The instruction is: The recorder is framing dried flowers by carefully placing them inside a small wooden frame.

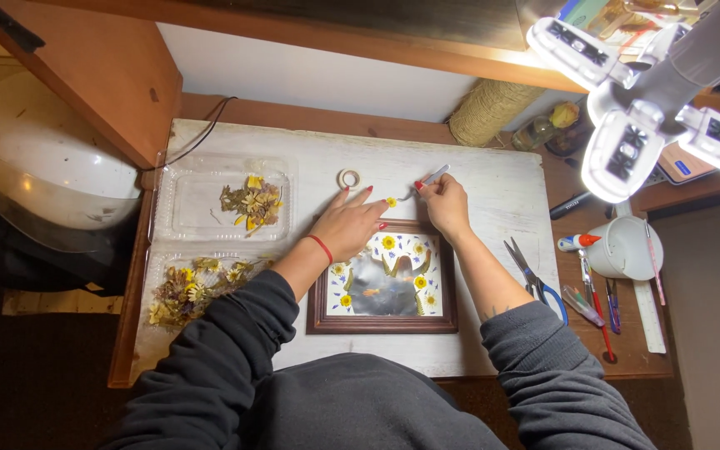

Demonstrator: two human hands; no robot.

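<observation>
While the left hand (350, 225) lies spread and flat, fingers fanned wide with nothing gripped, its fingertips rest just past the top rail of the wooden frame (382, 322), close beside a small yellow pressed flower (392, 202) on the white tabletop (493, 187). At the frame's top right corner, the right hand (446, 204) is closed narrowly round a slim pair of tweezers (429, 177), whose shaft slants up and away from the frame while the tip reaches back toward the flower; whether the tip actually touches the petals is too small to tell.

That flower looks paper-thin, dry and almost weightless, so I judge it brittle: petals would likely crumble under a pinch, and a breath could shift it. The safest hold is probably at the firmer centre or under the edge with the tweezer tips, lightly closed, rather than with bare fingers.

Inside the frame more yellow flowers and small blue petals lie around a shiny middle patch. Above the frame's top left corner sits a small ring of tape (348, 178). Left of the frame, two clear plastic trays hold dried blooms, the farther tray (185, 200) a small cluster, the nearer tray (160, 275) a looser heap. Right of the frame lie scissors (531, 275), then pens and a white cup (627, 250). Beyond the frame a spool of twine (487, 111) stands against the wall, and a bright lamp (627, 150) hangs over the frame's far right
</observation>
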